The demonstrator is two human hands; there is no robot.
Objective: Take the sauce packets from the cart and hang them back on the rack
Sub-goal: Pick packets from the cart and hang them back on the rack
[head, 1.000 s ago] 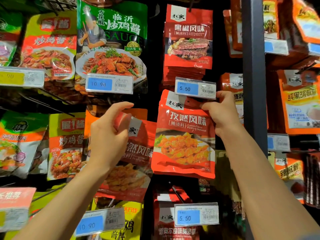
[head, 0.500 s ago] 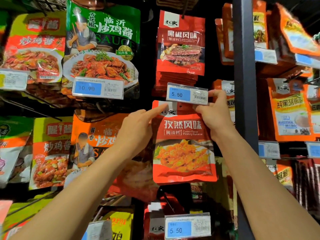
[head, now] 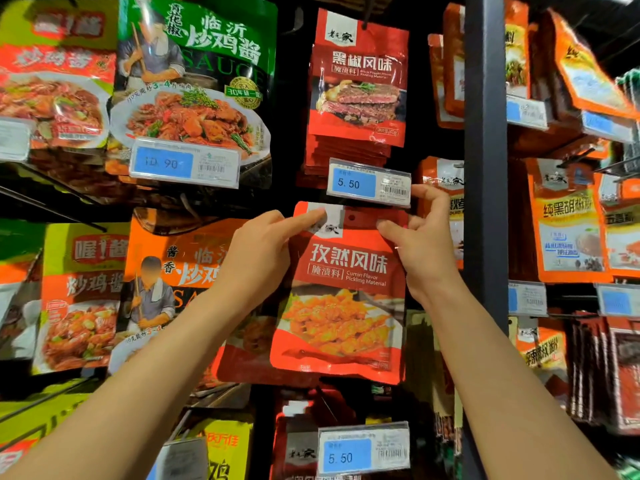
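A red cumin-flavour sauce packet (head: 346, 289) hangs in front of the rack, its punched hole just under the 5.50 price tag (head: 369, 183). My right hand (head: 426, 244) pinches its top right corner, thumb in front, one finger raised against the tag. My left hand (head: 263, 251) holds the top left corner, index finger stretched across the white logo patch. A second red packet (head: 242, 358) shows below my left hand, behind the first; how it is held is hidden. The peg is hidden behind the tag.
Black-pepper packets (head: 358, 81) hang directly above the tag. Large green and orange sauce bags (head: 197, 64) fill the left. A dark upright post (head: 485, 168) stands close to my right hand, with orange packets beyond it. Another 5.50 tag (head: 363, 448) sits below.
My left hand has moved right, from off to the side with the second packet, onto the top left corner of the front packet. My right hand has kept its pinch.
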